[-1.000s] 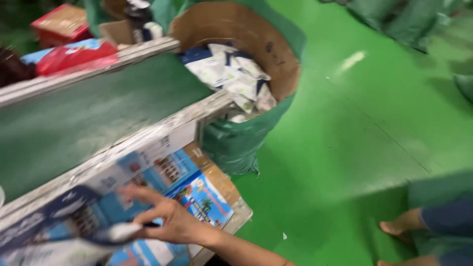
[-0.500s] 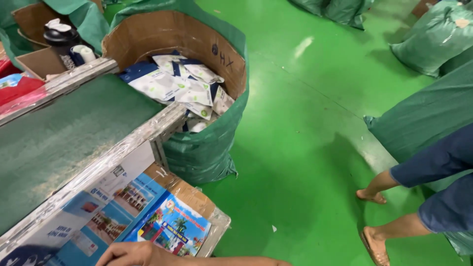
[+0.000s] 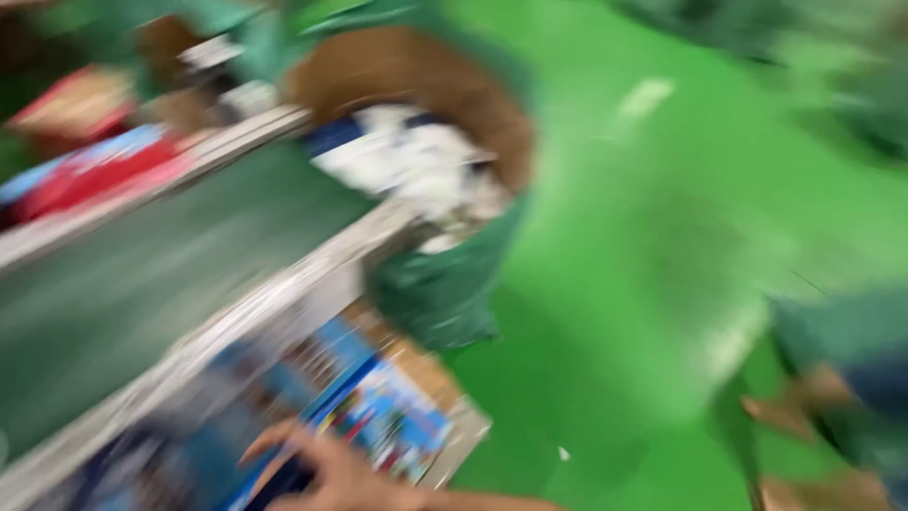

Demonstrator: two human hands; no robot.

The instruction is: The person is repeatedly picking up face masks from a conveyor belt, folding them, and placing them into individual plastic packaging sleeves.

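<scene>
The whole picture is smeared by motion. My right hand (image 3: 333, 473) reaches in from the bottom edge with its fingers spread leftward. It lies over blue printed packets (image 3: 392, 421) standing in a flat cardboard box (image 3: 452, 409) on the floor, beside the conveyor. The blur hides whether the fingers grip a packet. My left hand is out of view.
A green conveyor belt (image 3: 142, 293) with a pale metal rail (image 3: 284, 289) runs along the left. At its end stands a green sack lined with cardboard (image 3: 445, 284), full of white packets (image 3: 416, 166). Red packages (image 3: 90, 166) lie beyond the belt. Another person's bare feet (image 3: 790, 412) stand on the green floor (image 3: 643, 284) at right.
The view has swung and blurred heavily. My hand has risen further into view over the blue packets, fingers now spread. The other person's feet sit nearer the right edge.
</scene>
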